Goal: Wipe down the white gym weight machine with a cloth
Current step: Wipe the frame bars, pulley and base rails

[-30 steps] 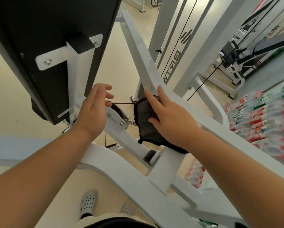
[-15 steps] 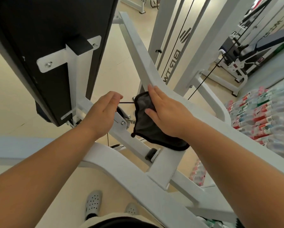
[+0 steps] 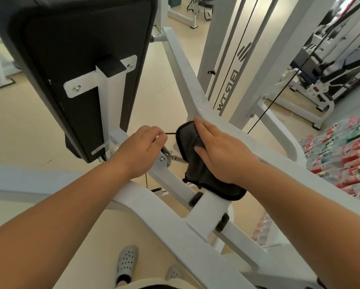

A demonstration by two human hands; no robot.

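L hand [image 3: 141,151] pinches cord [image 3: 170,133], R hand [image 3: 222,151] presses cloth [image 3: 195,174]

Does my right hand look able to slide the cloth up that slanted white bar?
Probably yes: the right hand lies flat on the cloth, and the bar above looks bare. The cord the left hand pinches might tug.

A gym: a white weight machine [image 3: 187,84] with a black pad [image 3: 87,59], a cable tower [image 3: 233,69] behind it, more benches [image 3: 329,67] right of it, beige flooring [image 3: 28,132].
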